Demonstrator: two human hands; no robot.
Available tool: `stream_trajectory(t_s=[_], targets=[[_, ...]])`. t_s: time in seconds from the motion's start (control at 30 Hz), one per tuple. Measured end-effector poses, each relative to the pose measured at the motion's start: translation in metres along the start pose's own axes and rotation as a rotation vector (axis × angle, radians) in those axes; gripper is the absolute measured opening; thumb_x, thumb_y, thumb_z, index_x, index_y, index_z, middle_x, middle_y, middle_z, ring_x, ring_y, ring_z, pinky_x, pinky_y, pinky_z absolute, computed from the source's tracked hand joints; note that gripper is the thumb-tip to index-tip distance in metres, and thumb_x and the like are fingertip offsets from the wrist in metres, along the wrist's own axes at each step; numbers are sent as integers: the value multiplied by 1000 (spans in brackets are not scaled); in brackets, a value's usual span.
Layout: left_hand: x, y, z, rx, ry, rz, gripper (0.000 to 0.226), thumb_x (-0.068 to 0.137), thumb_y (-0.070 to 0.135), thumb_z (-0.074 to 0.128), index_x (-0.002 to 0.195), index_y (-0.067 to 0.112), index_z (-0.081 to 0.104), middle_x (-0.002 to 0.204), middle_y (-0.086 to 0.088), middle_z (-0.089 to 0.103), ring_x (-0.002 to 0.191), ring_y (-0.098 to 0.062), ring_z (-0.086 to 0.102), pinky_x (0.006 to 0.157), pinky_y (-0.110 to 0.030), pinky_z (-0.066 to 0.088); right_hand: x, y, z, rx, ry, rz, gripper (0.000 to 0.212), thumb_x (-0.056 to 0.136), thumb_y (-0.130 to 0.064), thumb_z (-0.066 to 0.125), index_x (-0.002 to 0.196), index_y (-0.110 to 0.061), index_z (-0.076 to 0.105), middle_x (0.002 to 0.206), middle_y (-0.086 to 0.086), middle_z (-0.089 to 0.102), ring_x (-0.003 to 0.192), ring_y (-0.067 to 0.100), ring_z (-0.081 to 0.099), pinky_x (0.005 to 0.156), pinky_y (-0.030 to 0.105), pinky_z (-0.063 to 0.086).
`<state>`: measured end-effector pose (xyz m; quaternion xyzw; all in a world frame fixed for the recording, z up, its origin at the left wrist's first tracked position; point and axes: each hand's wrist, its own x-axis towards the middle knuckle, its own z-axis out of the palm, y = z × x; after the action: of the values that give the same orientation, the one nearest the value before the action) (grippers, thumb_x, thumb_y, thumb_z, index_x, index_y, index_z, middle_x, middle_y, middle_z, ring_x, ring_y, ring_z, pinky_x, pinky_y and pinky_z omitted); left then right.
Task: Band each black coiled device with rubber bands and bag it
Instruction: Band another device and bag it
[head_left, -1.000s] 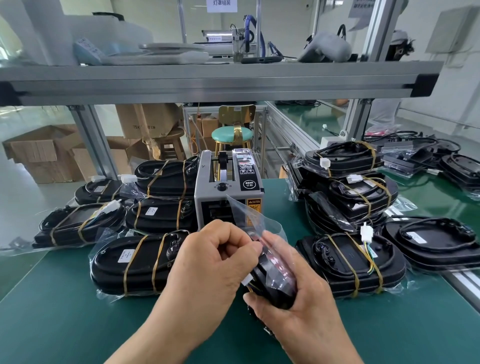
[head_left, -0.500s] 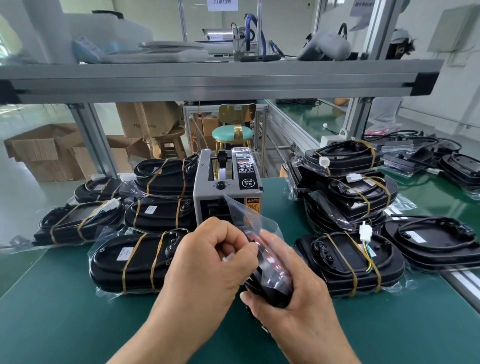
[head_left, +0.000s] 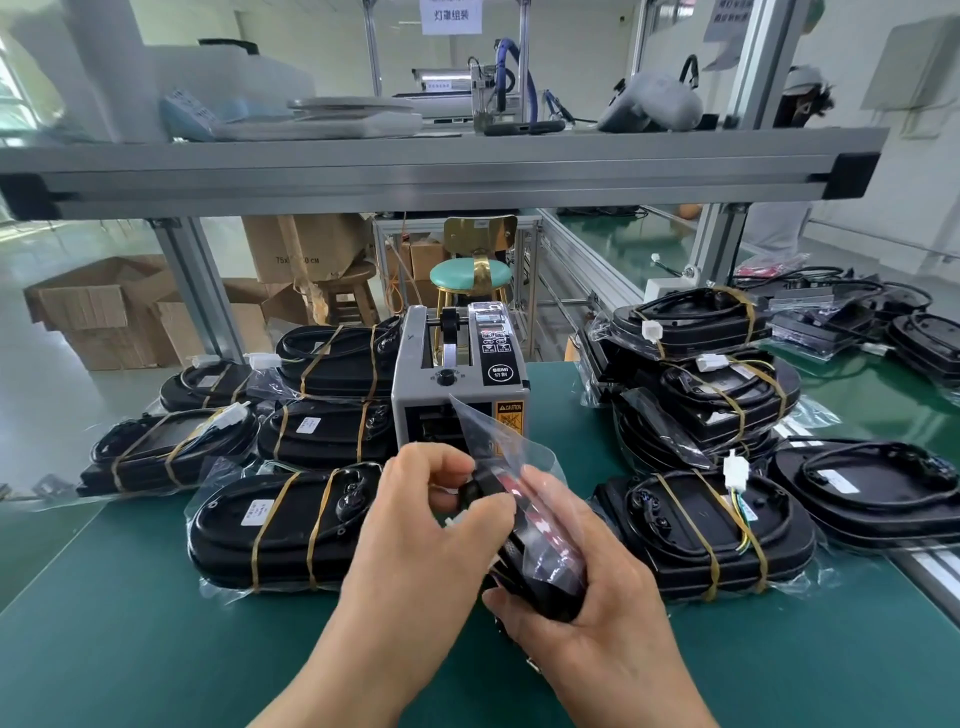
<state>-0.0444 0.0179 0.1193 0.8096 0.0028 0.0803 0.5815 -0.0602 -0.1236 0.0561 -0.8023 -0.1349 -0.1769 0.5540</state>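
Left hand (head_left: 426, 535), right hand (head_left: 592, 629): both gripping.

Factory packing workshop: stacks of banded black devices (head_left: 727, 395) are lying on a green workbench (head_left: 130, 649) around a tape dispenser (head_left: 415, 384), under an aluminium shelf (head_left: 415, 171); cardboard boxes (head_left: 98, 312) are standing behind.

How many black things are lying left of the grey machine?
5 devices: one in front, two in the middle row, two at the back. More may be hidden underneath.
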Motion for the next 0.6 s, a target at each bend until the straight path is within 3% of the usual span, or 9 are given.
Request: stream_trajectory(t_s=[0.1, 0.2, 0.27, 0.37, 0.43, 0.53, 0.6], targets=[[3, 0, 6, -261, -20, -127, 17, 71, 36, 72, 86, 33, 66, 82, 11, 65, 63, 7, 55, 59, -16, 39, 1, 0, 0, -9, 1, 7, 89, 61, -23, 81, 131, -62, 43, 128, -34, 55, 115, -6, 58, 89, 7, 47], [3, 3, 12, -442, -2, -194, 7, 79, 18, 71, 77, 24, 67, 74, 3, 64, 67, -6, 55, 64, -26, 41, 2, -2, 1, -18, -9, -4, 90, 61, -23, 80, 129, -66, 41, 127, -34, 55, 114, -3, 60, 89, 12, 49], [2, 2, 14, -525, 29, -246, 5, 81, 17, 70, 80, 22, 67, 78, 0, 66, 70, -11, 57, 64, -30, 42, 2, -4, 3, -35, 5, -35, 90, 61, -24, 80, 131, -64, 41, 129, -32, 55, 115, -2, 60, 90, 14, 50], [-1, -3, 11, -609, -57, -359, 26, 76, 27, 75, 101, 16, 71, 93, -5, 75, 73, -16, 67, 64, -33, 49, -1, -1, 8, -37, 109, -130, 88, 63, -20, 83, 138, -50, 46, 133, -23, 58, 119, 0, 60, 93, 14, 49], [-4, -5, 6, -676, -162, -389, 40, 64, 33, 79, 98, 12, 77, 94, -11, 76, 74, -20, 70, 70, -37, 51, -1, 2, 13, -46, 180, -218, 87, 66, -16, 81, 141, -42, 47, 140, -16, 56, 127, 6, 56, 99, 23, 50], [-4, -2, -1, -638, -197, -272, 47, 47, 30, 84, 91, 13, 79, 94, -16, 76, 77, -23, 72, 78, -43, 54, 5, 6, 20, -25, 211, -281, 85, 66, -4, 86, 142, -20, 50, 148, 1, 51, 136, 18, 49, 104, 37, 49], [-4, 1, -3, -574, -147, -167, 40, 54, 16, 87, 93, 20, 79, 94, -13, 77, 86, -26, 74, 87, -47, 56, 5, 2, 18, 22, 95, -229, 94, 66, -11, 92, 145, -10, 42, 154, 5, 41, 143, 17, 39, 110, 36, 44]])
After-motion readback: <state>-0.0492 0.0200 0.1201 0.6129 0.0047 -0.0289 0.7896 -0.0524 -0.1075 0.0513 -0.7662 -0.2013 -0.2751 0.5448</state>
